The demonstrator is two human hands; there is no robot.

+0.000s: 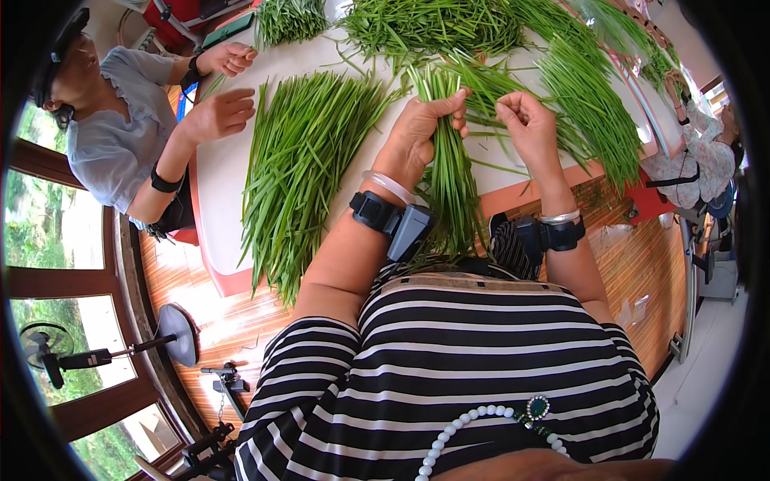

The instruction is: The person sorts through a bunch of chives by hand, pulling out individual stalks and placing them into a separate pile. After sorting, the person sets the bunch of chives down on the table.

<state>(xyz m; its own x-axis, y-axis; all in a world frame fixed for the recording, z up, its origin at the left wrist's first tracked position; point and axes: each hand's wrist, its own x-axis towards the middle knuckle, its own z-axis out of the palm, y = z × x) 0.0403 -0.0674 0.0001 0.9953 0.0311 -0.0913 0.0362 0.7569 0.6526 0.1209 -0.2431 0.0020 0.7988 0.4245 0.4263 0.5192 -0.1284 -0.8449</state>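
My left hand (pixel 430 123) is closed around a bundle of long green leafy stems (pixel 452 174), which look like garlic chives; the pale cut ends point away from me and the leaves hang towards my lap. To its right, my right hand (pixel 529 123) is raised over the table edge, thumb and forefinger pinched together; whether something thin is between them cannot be told. A broad pile of the same greens (pixel 319 162) lies left of my left arm. Loose stems (pixel 481 90) lie behind my hands, and another pile (pixel 586 108) lies at the right.
The white-topped table (pixel 222 198) has a pinkish edge. A large heap of greens (pixel 433 24) and a smaller bunch (pixel 292 21) lie at its far side. A co-worker (pixel 129 120) sits at the left, hands over the table. Other people are at the right. A fan (pixel 45 352) stands lower left.
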